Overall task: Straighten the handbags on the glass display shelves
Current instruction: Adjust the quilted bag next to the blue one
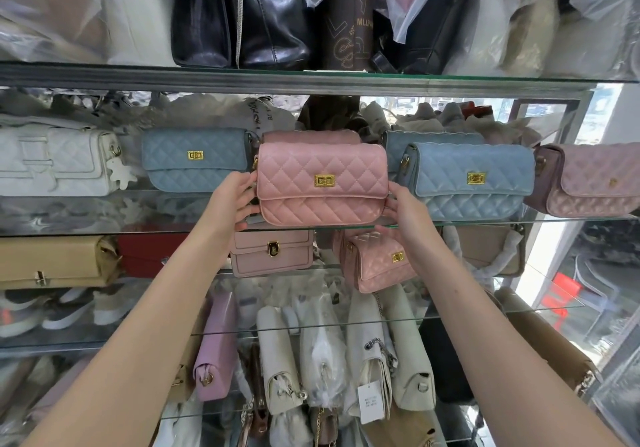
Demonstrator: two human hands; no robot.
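Observation:
A pink quilted handbag (322, 183) with a gold clasp stands upright at the front edge of the middle glass shelf (485, 222). My left hand (232, 201) grips its left end and my right hand (403, 209) grips its right end. Another pink bag (311, 136) stands right behind it, mostly hidden. A blue quilted bag (195, 159) sits to the left and a light blue one (469, 180) to the right, with a second blue bag (433, 138) behind that.
A white bag (55, 162) stands far left and a mauve quilted bag (592, 180) far right. Black bags (242, 14) fill the shelf above. Lower shelves hold small pink bags (375, 261), a tan bag (52, 261) and several cream bags.

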